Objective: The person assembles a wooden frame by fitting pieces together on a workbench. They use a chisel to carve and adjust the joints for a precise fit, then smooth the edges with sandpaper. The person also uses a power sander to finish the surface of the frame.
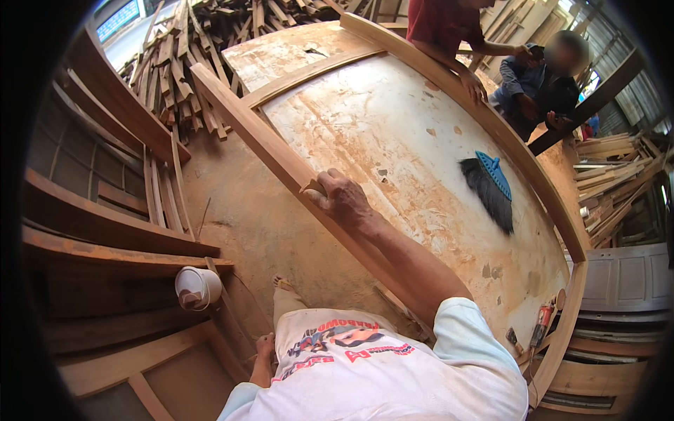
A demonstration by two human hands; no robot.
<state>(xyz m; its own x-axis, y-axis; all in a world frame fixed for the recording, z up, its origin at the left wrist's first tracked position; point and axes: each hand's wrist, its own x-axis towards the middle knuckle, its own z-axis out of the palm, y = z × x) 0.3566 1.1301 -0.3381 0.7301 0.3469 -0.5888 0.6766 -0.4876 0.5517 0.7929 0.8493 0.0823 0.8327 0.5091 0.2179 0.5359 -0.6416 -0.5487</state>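
A large wooden frame lies on a pale, stained worktable. On its near rail, my right hand presses down with bent fingers. Between thumb and fingers pokes out a small folded tan piece of sandpaper, mostly covered by the hand. My left hand hangs low beside my shirt, near a wooden panel; its fingers are too hidden to read. Inside the frame, apart from both hands, lies a blue brush head with black bristles.
A person in a red shirt touches the far rail; another person is beyond. Scrap wood is heaped at far left. A white bucket stands at left near leaning boards. A red-bodied power tool lies at the right corner.
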